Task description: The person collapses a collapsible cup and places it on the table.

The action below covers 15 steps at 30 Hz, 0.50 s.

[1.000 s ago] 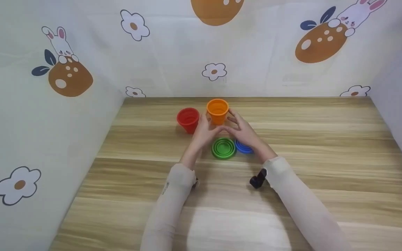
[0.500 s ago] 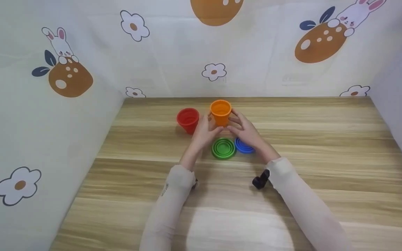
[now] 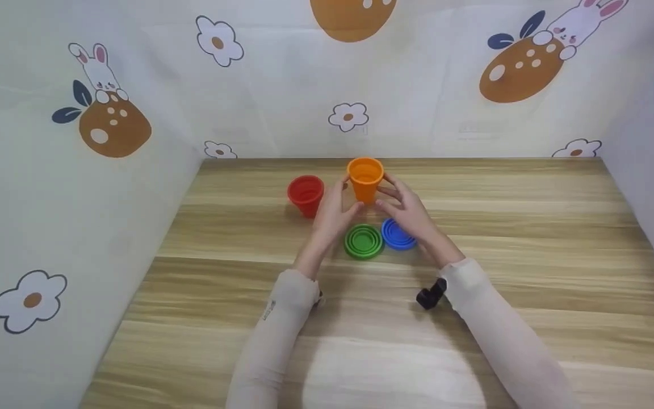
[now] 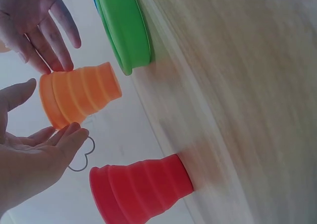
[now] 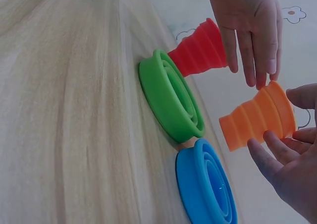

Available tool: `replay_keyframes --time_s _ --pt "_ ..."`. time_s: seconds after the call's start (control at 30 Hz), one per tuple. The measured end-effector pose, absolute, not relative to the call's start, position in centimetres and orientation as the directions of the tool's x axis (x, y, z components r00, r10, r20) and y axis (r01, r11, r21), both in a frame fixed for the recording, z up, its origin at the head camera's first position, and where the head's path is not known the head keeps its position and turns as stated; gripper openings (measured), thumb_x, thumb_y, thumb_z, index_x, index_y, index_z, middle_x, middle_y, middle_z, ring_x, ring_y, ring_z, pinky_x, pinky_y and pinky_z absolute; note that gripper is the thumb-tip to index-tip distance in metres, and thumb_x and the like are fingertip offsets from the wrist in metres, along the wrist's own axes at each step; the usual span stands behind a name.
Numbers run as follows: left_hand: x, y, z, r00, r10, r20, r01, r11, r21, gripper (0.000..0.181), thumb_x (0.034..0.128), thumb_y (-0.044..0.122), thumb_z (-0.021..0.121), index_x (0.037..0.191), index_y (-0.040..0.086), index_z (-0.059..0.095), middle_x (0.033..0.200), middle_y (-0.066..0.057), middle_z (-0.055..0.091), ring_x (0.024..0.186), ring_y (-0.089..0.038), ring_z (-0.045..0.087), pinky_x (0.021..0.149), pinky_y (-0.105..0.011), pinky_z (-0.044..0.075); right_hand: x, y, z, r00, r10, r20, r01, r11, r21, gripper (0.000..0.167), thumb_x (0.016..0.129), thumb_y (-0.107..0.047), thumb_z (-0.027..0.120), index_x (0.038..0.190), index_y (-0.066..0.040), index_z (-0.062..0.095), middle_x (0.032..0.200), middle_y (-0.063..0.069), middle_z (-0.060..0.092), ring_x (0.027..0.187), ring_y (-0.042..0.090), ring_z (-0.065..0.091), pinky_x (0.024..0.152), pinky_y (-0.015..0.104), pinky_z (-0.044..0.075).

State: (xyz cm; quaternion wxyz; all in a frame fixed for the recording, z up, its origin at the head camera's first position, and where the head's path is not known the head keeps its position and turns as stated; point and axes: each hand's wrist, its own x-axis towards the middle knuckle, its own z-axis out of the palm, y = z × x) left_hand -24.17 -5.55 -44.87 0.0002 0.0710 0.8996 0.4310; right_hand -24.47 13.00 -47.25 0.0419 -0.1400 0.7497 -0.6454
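An orange collapsible cup [image 3: 365, 179] is held upright above the table between both hands, its base apart from the tabletop in the wrist views. My left hand [image 3: 335, 213] presses its fingertips against the cup's left side near the rim. From the other side, the fingertips of my right hand [image 3: 409, 213] touch it. Both thumbs stand off the cup, and the fingers look fairly straight. A red collapsible cup [image 3: 306, 196] stands expanded just left of my left hand. Below the hands lie a green collapsed cup [image 3: 364, 241] and a blue collapsed cup [image 3: 398, 234], partly under my right hand.
The wooden table [image 3: 219, 307] meets a patterned back wall [image 3: 281, 85] close behind the cups. A side wall [image 3: 37, 227] rises along the left edge. A black wrist-camera mount [image 3: 432, 294] hangs below the right sleeve.
Both hands and the orange cup have moved a little to the right, and the thumbs have spread apart. More of the blue cup shows now. The red and green cups have stayed put.
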Motion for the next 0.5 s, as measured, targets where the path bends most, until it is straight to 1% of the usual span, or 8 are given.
replay_keyframes --time_s 0.17,0.3,0.4,0.5 --pt "-24.2 -5.5 -44.5 -0.98 0.13 0.151 0.199 0.677 0.709 0.059 0.0943 0.01 0.067 0.149 0.013 0.044 0.146 -0.011 0.053 0.134 -0.026 0.052 0.116 -0.041 0.041 -24.1 13.2 -46.7 -0.952 -0.262 0.158 -0.198 0.132 -0.971 0.066 0.098 -0.005 0.059 0.156 -0.002 0.026 0.161 0.017 0.031 0.141 0.037 0.045 0.114 0.052 0.042" --pt "-24.1 -5.6 -44.2 -0.972 0.109 0.21 0.225 0.694 0.683 0.049 0.0931 0.007 0.067 0.14 0.017 0.056 0.138 -0.009 0.06 0.128 -0.025 0.058 0.112 -0.04 0.047 -23.8 13.5 -46.4 -0.948 -0.263 0.178 -0.221 0.143 -0.965 0.066 0.097 -0.006 0.061 0.154 0.002 0.028 0.159 0.02 0.033 0.138 0.039 0.047 0.112 0.053 0.044" --pt "-23.9 -5.6 -44.1 -0.965 0.1 0.243 0.241 0.702 0.67 0.042 0.0946 0.008 0.066 0.135 0.02 0.061 0.134 -0.007 0.062 0.125 -0.024 0.06 0.11 -0.037 0.049 -23.5 13.8 -46.2 -0.947 -0.264 0.183 -0.226 0.146 -0.963 0.065 0.097 -0.005 0.06 0.154 0.001 0.029 0.159 0.02 0.035 0.137 0.039 0.048 0.111 0.051 0.045" --pt "-23.8 -5.5 -44.1 -0.957 0.101 0.271 0.261 0.709 0.656 0.036 0.0956 0.011 0.065 0.13 0.021 0.064 0.129 -0.005 0.063 0.122 -0.022 0.061 0.108 -0.035 0.05 -23.1 13.9 -46.1 -0.945 -0.266 0.192 -0.237 0.147 -0.96 0.064 0.097 -0.004 0.06 0.153 0.001 0.03 0.158 0.02 0.036 0.135 0.04 0.05 0.109 0.046 0.048"
